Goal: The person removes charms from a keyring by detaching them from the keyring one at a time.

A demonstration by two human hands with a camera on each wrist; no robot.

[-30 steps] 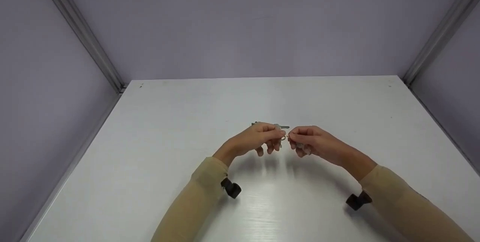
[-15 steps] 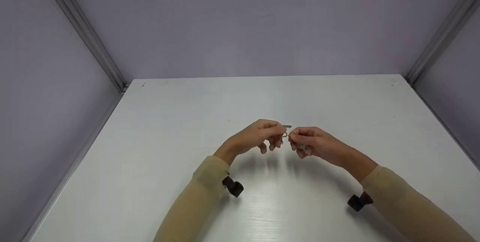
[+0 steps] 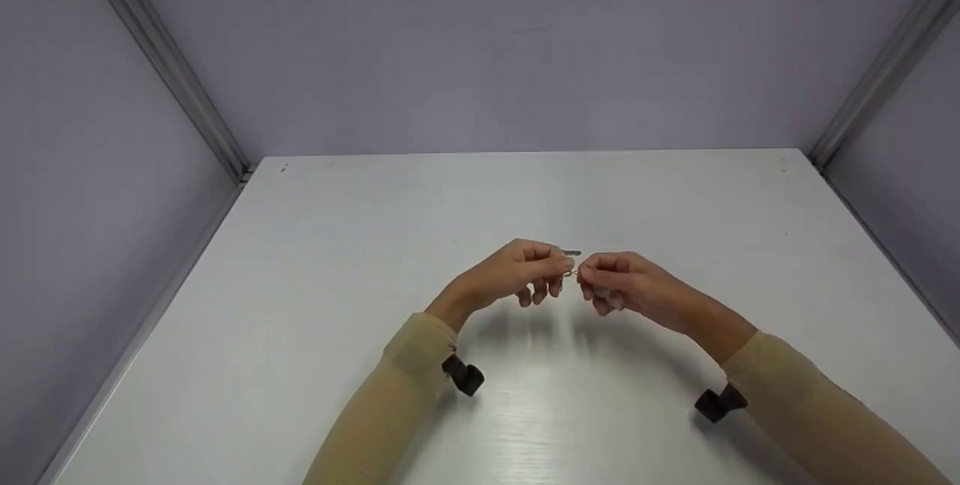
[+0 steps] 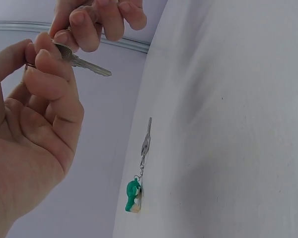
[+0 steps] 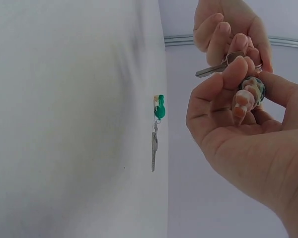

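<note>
White table (image 3: 315,305) under both hands (image 3: 517,272), boxed by lilac walls (image 3: 480,42).

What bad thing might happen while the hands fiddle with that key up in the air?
The key is only pinched at its head by the left hand, above the table, so it might slip and drop. The small ring at the right hand is tiny; fingertips could slide off or get nipped. A charm sits loosely in the right hand's fingers and may fall too. Another key with a green charm lies on the table and could get knocked.
</note>
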